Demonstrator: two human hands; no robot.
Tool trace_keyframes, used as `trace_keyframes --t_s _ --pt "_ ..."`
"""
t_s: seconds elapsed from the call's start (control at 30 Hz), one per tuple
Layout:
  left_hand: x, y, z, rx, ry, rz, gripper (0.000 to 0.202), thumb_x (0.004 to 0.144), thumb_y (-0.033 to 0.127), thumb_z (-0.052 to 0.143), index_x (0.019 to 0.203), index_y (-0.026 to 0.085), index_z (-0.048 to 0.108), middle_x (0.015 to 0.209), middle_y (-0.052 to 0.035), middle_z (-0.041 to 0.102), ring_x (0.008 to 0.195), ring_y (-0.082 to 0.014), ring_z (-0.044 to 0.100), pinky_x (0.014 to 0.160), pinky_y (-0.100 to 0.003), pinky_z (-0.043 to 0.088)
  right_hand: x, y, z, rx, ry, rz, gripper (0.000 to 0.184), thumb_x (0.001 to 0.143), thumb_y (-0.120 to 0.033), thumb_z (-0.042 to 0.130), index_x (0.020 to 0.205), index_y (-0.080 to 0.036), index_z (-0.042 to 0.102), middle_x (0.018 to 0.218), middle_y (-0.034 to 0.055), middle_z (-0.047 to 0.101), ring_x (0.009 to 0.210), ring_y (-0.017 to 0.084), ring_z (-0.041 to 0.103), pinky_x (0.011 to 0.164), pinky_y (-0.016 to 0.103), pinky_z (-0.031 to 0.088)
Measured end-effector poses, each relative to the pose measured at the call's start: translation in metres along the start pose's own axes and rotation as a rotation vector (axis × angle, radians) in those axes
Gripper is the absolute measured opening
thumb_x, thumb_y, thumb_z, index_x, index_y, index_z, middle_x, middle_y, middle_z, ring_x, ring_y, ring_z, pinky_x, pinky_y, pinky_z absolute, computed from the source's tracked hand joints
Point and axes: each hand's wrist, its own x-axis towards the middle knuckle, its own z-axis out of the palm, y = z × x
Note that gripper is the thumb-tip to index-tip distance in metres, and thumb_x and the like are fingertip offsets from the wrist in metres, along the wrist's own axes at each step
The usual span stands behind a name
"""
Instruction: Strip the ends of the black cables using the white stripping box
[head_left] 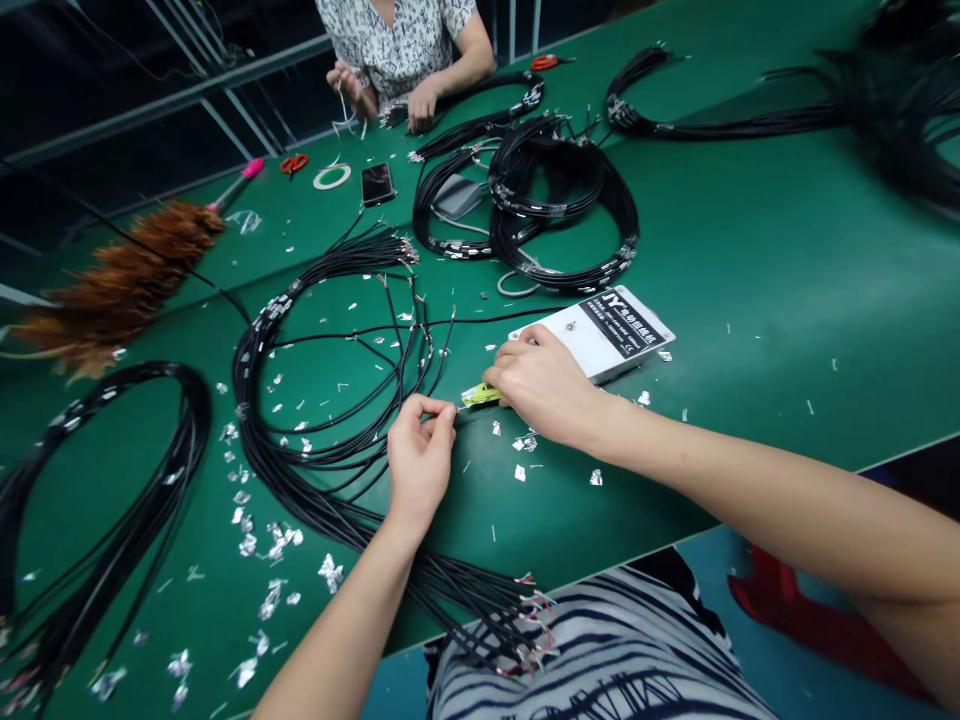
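Observation:
My left hand (420, 455) pinches the stripped end of one black cable between thumb and forefinger. That cable belongs to a large coiled bundle of black cables (251, 400) lying to the left and under my left wrist. In my right hand (544, 385) is a small yellow-green hand tool (480, 395), its tip close to the cable end; the fingers cover most of it, so its exact kind is hidden. Just behind my right hand lies a white box with a black label (611, 330). Scraps of silver foil (520, 472) are scattered around both hands.
Another cable bundle (180, 430) lies at the left, and more coils (562, 215) lie farther back. A phone (376, 184), a tape roll (331, 177), red scissors (294, 163) and a brown duster (142, 265) are on the green table. Across it, a person (405, 60) handles cables.

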Motion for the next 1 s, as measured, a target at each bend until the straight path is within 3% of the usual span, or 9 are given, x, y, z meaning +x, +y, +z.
trace_keyframes --t_s 0.2,0.67,0.87,1.0 --pt "0.006 -0.006 0.002 0.017 0.008 0.001 0.02 0.074 0.031 0.069 0.071 0.018 0.054 0.048 0.0071 0.046 0.041 -0.0065 0.038 0.041 -0.017 0.026 -0.001 0.001 0.008 -0.002 0.12 -0.017 0.012 0.09 -0.01 0.06 0.083 -0.016 0.067 0.085 0.0057 0.069 0.097 0.023 0.053 0.081 0.036 0.025" --pt "0.016 -0.018 0.007 0.068 0.002 -0.011 0.017 0.074 0.028 0.065 0.069 0.019 0.053 0.046 0.0082 0.043 0.038 -0.0065 0.035 0.04 -0.018 0.022 0.001 0.002 0.008 -0.028 0.116 -0.032 0.013 0.088 -0.01 0.063 0.08 -0.019 0.068 0.083 0.0053 0.067 0.095 0.023 0.053 0.087 0.038 0.028" --pt "0.018 -0.017 0.008 0.086 0.011 0.001 0.017 0.073 0.029 0.065 0.069 0.018 0.053 0.052 0.0061 0.048 0.041 -0.007 0.039 0.04 -0.018 0.026 0.002 -0.005 0.005 -0.038 0.117 0.0 0.011 0.088 -0.009 0.062 0.084 -0.017 0.069 0.085 0.0071 0.068 0.098 0.025 0.054 0.089 0.041 0.028" --pt "0.018 -0.016 0.007 0.089 0.012 0.012 0.017 0.073 0.03 0.065 0.069 0.018 0.054 0.053 0.0061 0.049 0.043 -0.007 0.04 0.041 -0.018 0.029 -0.008 -0.003 0.0 0.001 0.156 -0.01 0.008 0.084 -0.013 0.07 0.092 -0.015 0.068 0.098 0.0097 0.07 0.106 0.028 0.055 0.095 0.044 0.028"
